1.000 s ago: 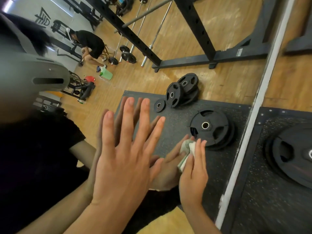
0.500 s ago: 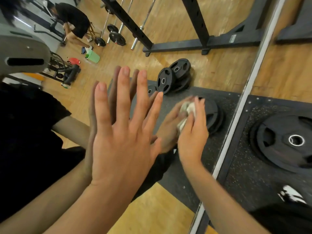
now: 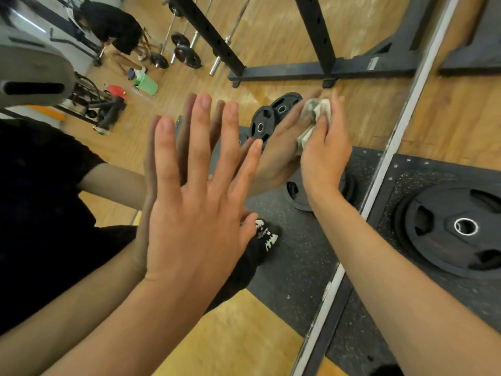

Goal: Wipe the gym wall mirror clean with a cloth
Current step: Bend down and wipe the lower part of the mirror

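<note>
Wiping is under way low on the large gym wall mirror [image 3: 284, 42], close to its silver metal edge strip [image 3: 379, 180].

Grip: my right hand [image 3: 325, 147] has the crumpled pale cloth [image 3: 315, 109] trapped between its fingers and the glass. The fingers lie nearly straight over the wad, pressing it rather than clenching it. The thumb is hidden, so I cannot say whether it pinches. My left hand [image 3: 189, 207] holds nothing. It is spread wide, with its palm and fingertips flat on the glass as a brace, left of the cloth and apart from it.

Cloth position: touching the mirror, over the reflection of the stacked plates and wooden floor. The real black round weight plate [image 3: 461, 229] lies on the mat beyond the strip, off the glass.

Progress (judgement): mid-task. A faint hazy patch shows on the glass just left of the cloth, which suggests this zone is not finished. I cannot make out a clear line between wiped and unwiped areas. Only a small lower section is in view, so how much of the mirror is left cannot be read. The braced left palm will likely leave a print, and I expect that spot to need a pass.
</note>
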Available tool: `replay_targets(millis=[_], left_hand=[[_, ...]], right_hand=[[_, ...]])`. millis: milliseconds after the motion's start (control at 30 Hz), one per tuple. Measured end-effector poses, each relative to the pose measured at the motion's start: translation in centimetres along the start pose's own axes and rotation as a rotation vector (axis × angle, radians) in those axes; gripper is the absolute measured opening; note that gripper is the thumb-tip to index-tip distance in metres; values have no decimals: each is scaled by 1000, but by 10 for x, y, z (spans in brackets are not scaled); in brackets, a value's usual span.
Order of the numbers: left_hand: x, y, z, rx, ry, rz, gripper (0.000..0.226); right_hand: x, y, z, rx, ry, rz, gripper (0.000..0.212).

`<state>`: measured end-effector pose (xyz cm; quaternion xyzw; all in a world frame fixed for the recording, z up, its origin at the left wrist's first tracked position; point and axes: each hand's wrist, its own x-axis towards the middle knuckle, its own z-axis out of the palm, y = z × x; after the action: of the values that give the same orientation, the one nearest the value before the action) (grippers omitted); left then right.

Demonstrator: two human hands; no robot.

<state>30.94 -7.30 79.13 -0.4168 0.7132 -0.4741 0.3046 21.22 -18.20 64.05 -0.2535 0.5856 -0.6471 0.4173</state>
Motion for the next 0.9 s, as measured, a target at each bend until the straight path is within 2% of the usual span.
replay_targets(millis=[67, 133, 300, 467, 567, 667, 800, 900], left_hand=[[-1, 0, 0, 7, 4, 0, 102], [-1, 1, 1, 10, 11, 0, 101], [-2, 0, 3, 4, -3, 8, 91], [-1, 2, 2, 9, -12, 5, 98], [-1, 1, 0, 15, -11, 8, 101], [-3, 0, 3, 12, 9, 2, 100], [-5, 1, 6, 21, 7, 13, 98], [-6, 2, 8, 2, 25, 9, 100]], right_hand=[[-4, 4, 7, -4, 56, -54, 45], [-34, 22, 5, -17, 42, -57, 46], [-127, 57, -18, -71, -133, 6, 52], [-39, 46, -6, -60, 2, 67, 48], [10, 16, -6, -54, 18, 80, 47], [-29, -6, -6, 70, -71, 147, 49], [-122, 42, -14, -61, -41, -9, 50], [-97, 58, -18, -123, -87, -9, 54]])
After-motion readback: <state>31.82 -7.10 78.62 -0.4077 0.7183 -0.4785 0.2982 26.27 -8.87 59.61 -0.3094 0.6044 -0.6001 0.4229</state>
